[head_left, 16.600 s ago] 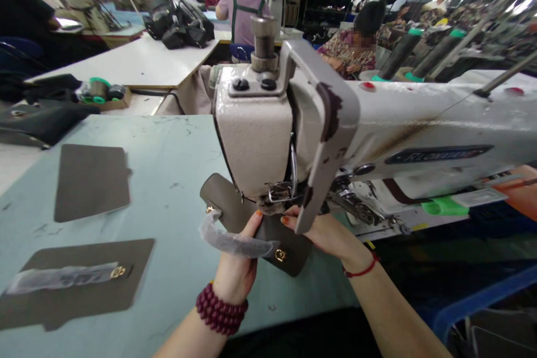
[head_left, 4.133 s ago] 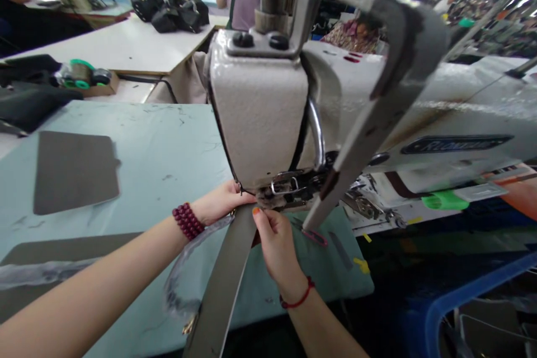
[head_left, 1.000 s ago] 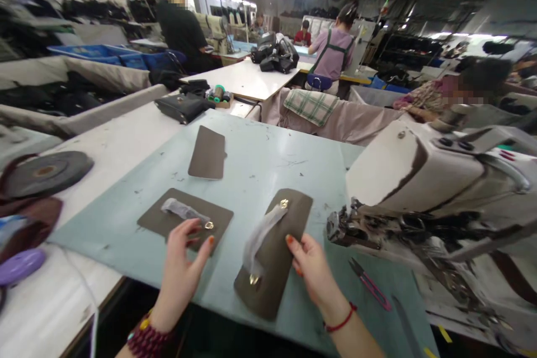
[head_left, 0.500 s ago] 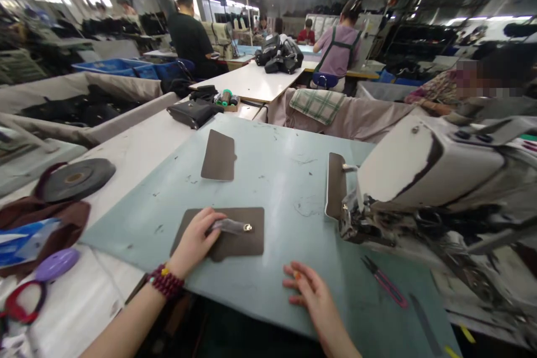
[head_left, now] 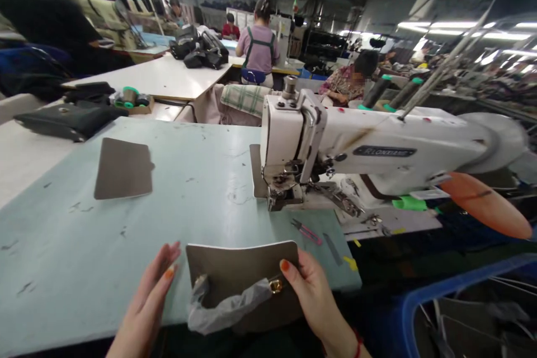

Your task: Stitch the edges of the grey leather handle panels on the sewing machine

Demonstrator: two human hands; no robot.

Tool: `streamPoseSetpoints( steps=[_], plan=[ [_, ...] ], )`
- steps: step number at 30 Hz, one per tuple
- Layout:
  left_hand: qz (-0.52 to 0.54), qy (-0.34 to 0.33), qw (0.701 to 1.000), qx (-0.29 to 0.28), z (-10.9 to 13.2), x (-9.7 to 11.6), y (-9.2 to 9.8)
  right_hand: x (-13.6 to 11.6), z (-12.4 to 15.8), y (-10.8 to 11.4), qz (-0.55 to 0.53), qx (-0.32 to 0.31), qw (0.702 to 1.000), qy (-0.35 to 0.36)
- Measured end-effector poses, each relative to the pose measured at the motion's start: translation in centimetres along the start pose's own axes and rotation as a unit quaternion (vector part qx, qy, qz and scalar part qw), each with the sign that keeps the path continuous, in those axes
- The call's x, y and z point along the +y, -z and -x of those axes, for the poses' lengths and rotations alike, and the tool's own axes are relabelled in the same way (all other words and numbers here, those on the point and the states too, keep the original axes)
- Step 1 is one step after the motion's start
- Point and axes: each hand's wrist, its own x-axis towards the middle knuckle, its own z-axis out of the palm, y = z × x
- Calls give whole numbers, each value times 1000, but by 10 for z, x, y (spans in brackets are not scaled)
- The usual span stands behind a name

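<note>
A grey-brown leather panel (head_left: 239, 271) with a plastic-wrapped strap and gold clasps lies at the near edge of the pale green table (head_left: 84, 246). My right hand (head_left: 312, 296) grips its right edge, thumb on top beside a gold clasp. My left hand (head_left: 149, 296) rests at the panel's left edge with fingers stretched out, holding nothing. A white sewing machine (head_left: 335, 145) stands just beyond, with another grey panel (head_left: 257, 170) under its head.
A plain grey panel (head_left: 123, 169) lies at the table's left. Pink thread snips (head_left: 307, 231) lie near the machine's foot. A black bag (head_left: 67, 119) and thread spools (head_left: 130, 98) sit at the back left. Other people work at far tables.
The strapped panel has come from the left of the table to the near edge in front of me. My right hand now grips it and my left hand has let go.
</note>
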Motion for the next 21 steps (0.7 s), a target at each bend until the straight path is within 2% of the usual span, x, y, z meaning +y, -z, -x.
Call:
streamPoseSetpoints(
  steps=[2,4,8,12,17,21],
  plan=[
    [51,90,992,-68,0,9,-10,-2,14,16,-16,18,1000,-19],
    [73,124,984,-104,7,21,-24,0,24,33,-1,68,997,-29],
    [77,104,985,-117,26,47,-53,15,37,59,9,195,980,-33],
    [53,89,987,-121,37,65,-71,28,41,71,-66,243,966,-55],
    [80,99,984,-124,38,71,-73,32,36,75,-111,280,950,-77],
    [128,153,976,-86,29,67,-56,32,23,60,-135,286,945,-85]
  ],
)
